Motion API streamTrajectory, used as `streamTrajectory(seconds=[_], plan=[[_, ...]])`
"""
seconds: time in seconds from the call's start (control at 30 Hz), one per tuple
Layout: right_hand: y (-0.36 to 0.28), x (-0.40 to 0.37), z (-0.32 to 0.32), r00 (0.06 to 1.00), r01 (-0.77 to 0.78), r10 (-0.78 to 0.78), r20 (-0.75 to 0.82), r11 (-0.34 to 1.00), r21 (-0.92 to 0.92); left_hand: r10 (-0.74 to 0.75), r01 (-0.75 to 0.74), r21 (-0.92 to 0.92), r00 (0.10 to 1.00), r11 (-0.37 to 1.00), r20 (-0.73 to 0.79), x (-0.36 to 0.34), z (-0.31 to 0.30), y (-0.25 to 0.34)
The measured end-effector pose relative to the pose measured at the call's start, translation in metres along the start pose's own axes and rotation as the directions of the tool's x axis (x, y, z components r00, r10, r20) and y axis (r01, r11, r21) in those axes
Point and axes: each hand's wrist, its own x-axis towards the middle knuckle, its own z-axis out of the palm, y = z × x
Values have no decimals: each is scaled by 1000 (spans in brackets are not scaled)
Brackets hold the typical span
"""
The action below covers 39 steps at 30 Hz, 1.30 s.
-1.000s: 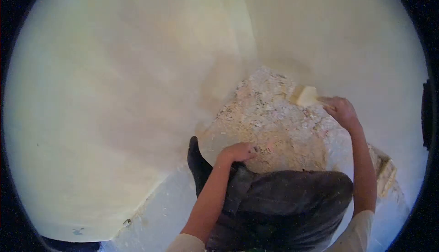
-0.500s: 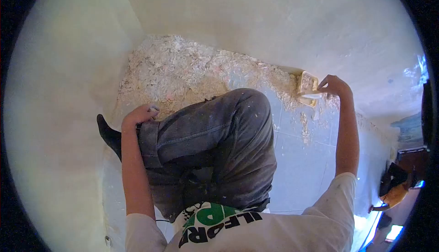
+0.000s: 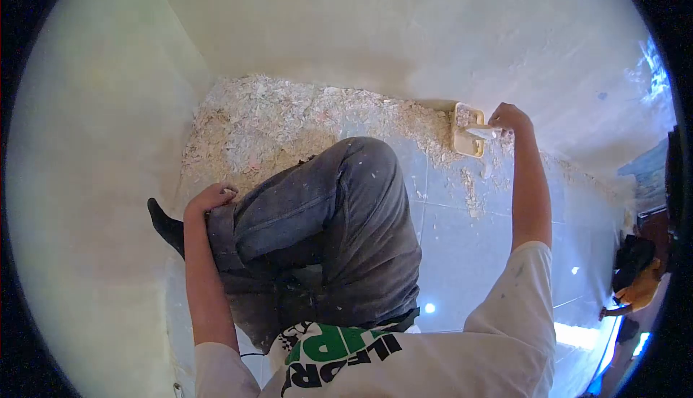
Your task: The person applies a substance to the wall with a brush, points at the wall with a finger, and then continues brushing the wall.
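My right hand [image 3: 510, 118] grips the yellow scoop [image 3: 468, 129] at the debris pile's [image 3: 274, 120] right edge. My left hand [image 3: 211, 199], fingers curled, rests on my jeans [image 3: 325, 210] below the pile.

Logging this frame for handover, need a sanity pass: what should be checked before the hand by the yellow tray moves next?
1. Grip of right hand on scraper: ok, fingers closed on it.
2. Blade lies over the tray: ok.
3. The tray sits at the foot of the wall: ok.
4. Your left hand is away from the blade, on the jeans cuff: ok.
5. The floor tiles free of shavings: not ok, strewn about.
6. Room left in the tray: cannot tell.
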Motion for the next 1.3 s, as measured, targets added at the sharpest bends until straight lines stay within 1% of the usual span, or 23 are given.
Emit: streamTrajectory(seconds=[0.07,0.1,0.17,0.23,0.27,0.37,0.43,0.47,0.5,0.53,0.57,0.63,0.8,0.87,0.93,0.97,1.03,1.07,1.13,1.2,1.23,1.3], plan=[[1,11,7,999,-35,33,-29,998,-62,-3,3,-3,1000,1000,2,-6,-1,8],[-2,11,7,999,-33,31,-31,998,-58,6,-6,23,1000,1000,-13,-6,-1,9],[-6,10,11,998,-58,56,-16,991,-121,17,-15,54,1000,998,-26,-6,-1,11],[2,21,19,998,-55,53,-21,994,-96,-31,31,-1,999,1000,17,-8,-2,16],[5,26,23,999,-50,48,-26,996,-77,-31,31,7,999,1000,21,-7,-3,18],[13,45,31,998,-25,19,-55,994,-109,-22,22,10,999,1000,39,-3,-2,8],[8,45,31,998,-36,29,-55,991,-130,37,-36,-24,999,999,39,-2,-1,4],[5,45,31,998,-46,38,-56,987,-154,35,-34,-24,999,999,39,0,-1,2],[-1,43,28,998,-45,37,-55,987,-153,44,-44,24,999,999,26,2,-1,2],[-7,39,26,996,-89,84,-36,978,-190,52,-53,71,999,996,14,3,-1,2],[-11,36,24,991,-132,132,-18,964,-229,49,-50,71,999,996,16,2,-1,1],[-12,36,24,991,-131,127,-30,968,-215,-45,44,37,998,998,37,-1,-2,9],[-20,31,23,988,-144,129,-86,969,-199,-31,30,20,999,999,18,4,1,2],[-15,42,26,986,-163,166,-7,964,-210,-39,39,25,999,999,-4,4,0,-2],[-16,46,28,987,-158,157,-19,963,-217,21,-20,-41,1000,999,17,7,1,-7],[-16,48,30,988,-155,153,-25,962,-223,20,-20,-41,1000,999,16,9,0,-10],[-18,45,30,992,-126,121,-37,962,-242,27,-28,34,1000,999,9,8,0,-8],[-19,44,30,995,-100,90,-51,961,-259,26,-26,32,1000,999,10,7,0,-7],[-22,44,30,993,-118,107,-57,960,-256,32,-32,26,999,999,6,6,1,-5],[-23,44,28,990,-136,124,-61,958,-252,5,-5,22,1000,1000,1,3,0,1],[-22,44,28,991,-134,127,-42,964,-231,-22,22,20,1000,1000,-2,0,-1,6],[-17,50,30,991,-132,131,-21,969,-210,-33,32,23,999,999,10,-2,-2,10]])
